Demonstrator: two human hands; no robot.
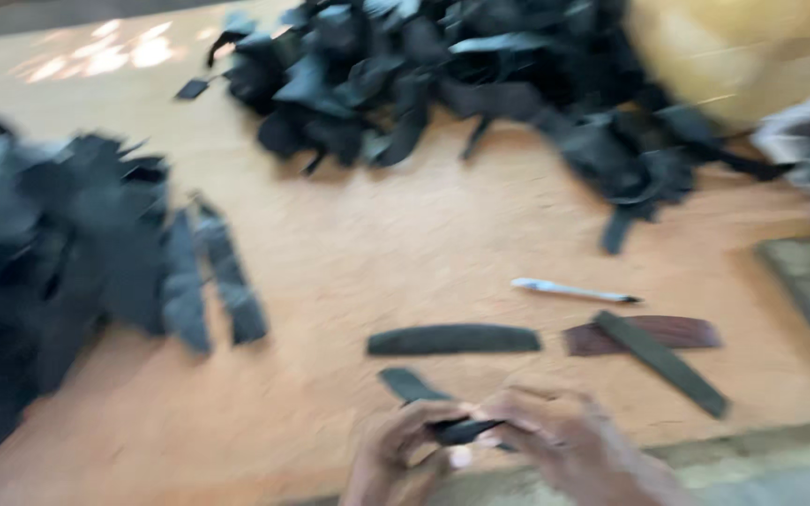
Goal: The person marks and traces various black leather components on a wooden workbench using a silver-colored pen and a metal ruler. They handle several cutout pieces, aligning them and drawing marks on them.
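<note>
Both hands meet at the near edge of the table (349,272): the left hand (396,450) and the right hand (560,440) each pinch an end of a small black strip (461,431), held just above the wood between the fingertips. The frame is blurred, so whether the strip is being folded, trimmed or only turned cannot be told. Just beyond the hands lie a short black piece (405,382), a long curved black piece (454,339), and to the right a brown piece (672,333) with a dark bar (663,364) lying across it. A white pen (569,290) rests a little farther off. On the left sits a heap of flat black cut pieces (58,253); far across the table a bigger tangled pile (442,75) of black scraps waits. Judging by those piles, only a few pieces lie laid out singly and much material remains.
</note>
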